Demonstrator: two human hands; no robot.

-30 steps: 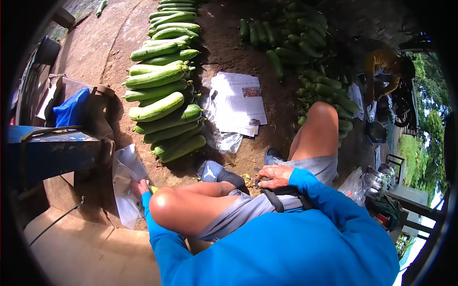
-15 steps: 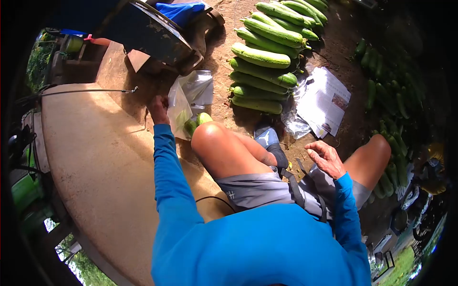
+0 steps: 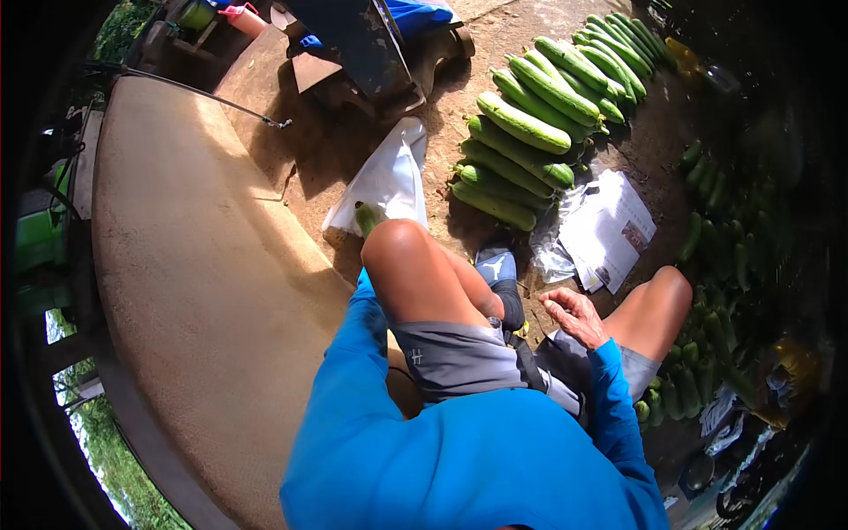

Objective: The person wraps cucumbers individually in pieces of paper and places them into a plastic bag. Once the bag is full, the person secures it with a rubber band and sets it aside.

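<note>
One smooth gourd [image 3: 368,218] overlaps one creased sheet [image 3: 393,181]. The right hand [image 3: 576,316] loosely curls its fingers; the left hand's I cannot tell.

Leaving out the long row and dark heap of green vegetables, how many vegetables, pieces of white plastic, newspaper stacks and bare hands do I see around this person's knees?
Green vegetable, partly hidden: 1
Piece of white plastic: 1
Newspaper stack: 1
Bare hands: 1, the right hand; the left hand is out of sight
Total: 4
</note>
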